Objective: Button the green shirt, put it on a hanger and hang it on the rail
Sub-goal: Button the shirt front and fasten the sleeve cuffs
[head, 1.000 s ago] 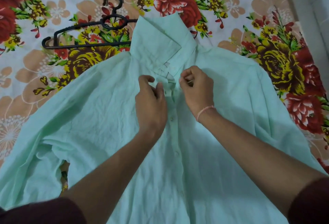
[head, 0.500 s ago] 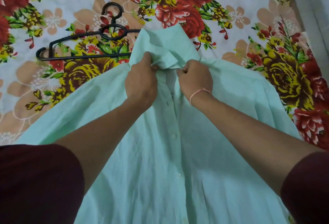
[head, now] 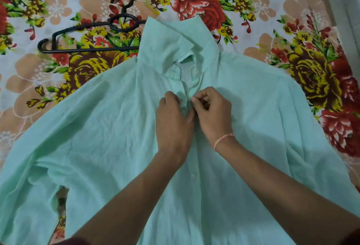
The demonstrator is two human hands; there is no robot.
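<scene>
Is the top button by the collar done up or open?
Open. On the green shirt, the collar button sits bare on one edge, apart from the buttonhole flap, with a gap between them.

A flowered red-and-yellow bed sheet (head: 263,1) covers the surface. On it lie a mint-green cloth shirt (head: 97,137) and a black plastic hanger (head: 87,50).

Pale green shirt (head: 97,137) spread front-up on floral sheet (head: 263,1), wrinkled, collar (head: 165,46) open. Black hanger (head: 87,49) flat beside collar, one end under it.
</scene>
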